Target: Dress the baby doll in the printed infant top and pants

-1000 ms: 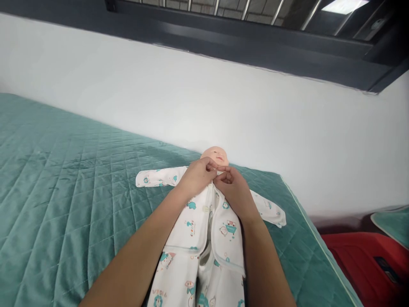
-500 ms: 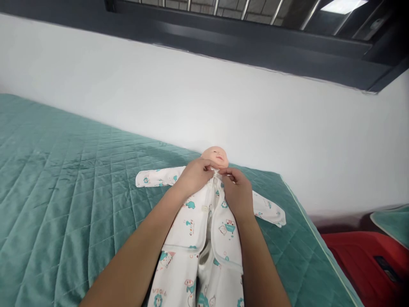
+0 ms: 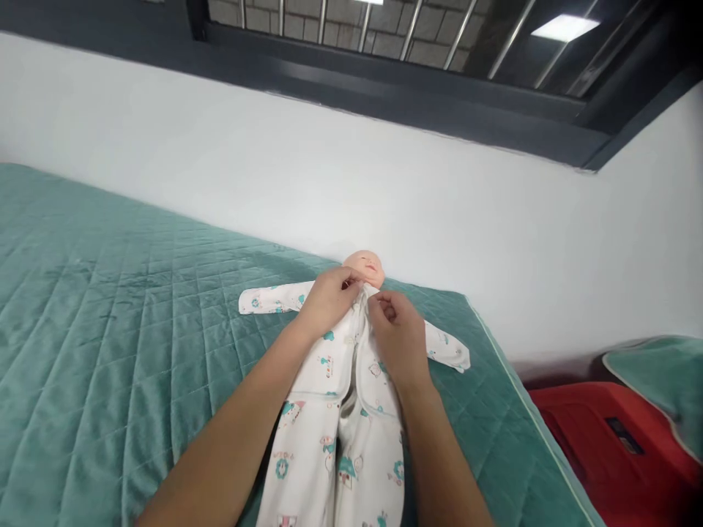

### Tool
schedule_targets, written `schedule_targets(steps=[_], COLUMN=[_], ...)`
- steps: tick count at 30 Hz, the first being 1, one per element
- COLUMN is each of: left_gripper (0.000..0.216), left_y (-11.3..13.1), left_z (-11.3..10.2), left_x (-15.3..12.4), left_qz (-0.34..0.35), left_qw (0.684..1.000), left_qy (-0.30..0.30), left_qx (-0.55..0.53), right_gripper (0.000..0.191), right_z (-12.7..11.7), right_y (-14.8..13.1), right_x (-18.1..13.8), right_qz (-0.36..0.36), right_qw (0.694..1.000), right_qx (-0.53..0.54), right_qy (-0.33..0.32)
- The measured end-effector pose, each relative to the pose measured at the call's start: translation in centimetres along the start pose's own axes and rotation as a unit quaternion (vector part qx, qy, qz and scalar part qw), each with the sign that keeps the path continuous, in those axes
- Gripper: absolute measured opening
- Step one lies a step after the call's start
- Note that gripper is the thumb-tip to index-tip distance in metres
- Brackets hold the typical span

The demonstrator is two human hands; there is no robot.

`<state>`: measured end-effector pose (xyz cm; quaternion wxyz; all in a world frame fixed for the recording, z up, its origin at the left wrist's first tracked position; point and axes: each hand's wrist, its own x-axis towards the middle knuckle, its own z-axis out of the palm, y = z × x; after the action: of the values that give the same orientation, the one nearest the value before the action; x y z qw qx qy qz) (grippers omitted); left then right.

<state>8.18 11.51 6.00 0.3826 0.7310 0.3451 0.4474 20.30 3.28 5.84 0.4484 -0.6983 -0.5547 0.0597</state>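
Observation:
A baby doll [image 3: 367, 265] lies on its back, its head toward the wall. It wears a white baby jacket [image 3: 321, 366] printed with teal and pink animals, sleeves spread to both sides, over matching trousers [image 3: 304, 446]. The jacket's front edges meet near the neck and part lower down. At the collar, under the doll's chin, my left hand [image 3: 329, 298] pinches the fabric. My right hand [image 3: 402, 333] has its fingers curled on the other front edge, just below the neck. The fingertips partly hide the fabric they grip.
A teal quilted cover [image 3: 137, 315] lies beneath the doll, its piped edge [image 3: 527, 395] running down the right. Beyond it is a red plastic object [image 3: 593, 439] with another teal cloth [image 3: 659, 373]. Behind stand a white wall [image 3: 247, 161] and a dark window frame [image 3: 384, 84] with metal bars.
My right hand has moved slightly down and away from the chin, still on the jacket edge. My left hand stays at the collar. The view has shifted a little to the right.

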Motion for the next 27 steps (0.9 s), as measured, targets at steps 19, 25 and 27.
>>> schedule_targets(steps=[19, 25, 27], left_gripper=[0.012, 0.014, 0.014], left_y=[-0.3, 1.0, 1.2], left_z=[-1.7, -1.2, -1.1], left_x=[-3.8, -3.6, -3.9], left_qz=[-0.047, -0.071, -0.082], left_qw=[0.995, 0.994, 0.991], left_qy=[-0.076, -0.038, -0.044], left_qx=[-0.042, -0.076, -0.099], right_gripper=[0.011, 0.02, 0.02], right_z=[-0.4, -0.6, -0.4], right_y=[-0.1, 0.8, 0.8], right_x=[-3.1, -3.3, -3.5], right_qz=[0.072, 0.117, 0.113], right_qw=[0.992, 0.961, 0.957], right_qx=[0.094, 0.241, 0.26], right_qy=[-0.044, -0.066, -0.067])
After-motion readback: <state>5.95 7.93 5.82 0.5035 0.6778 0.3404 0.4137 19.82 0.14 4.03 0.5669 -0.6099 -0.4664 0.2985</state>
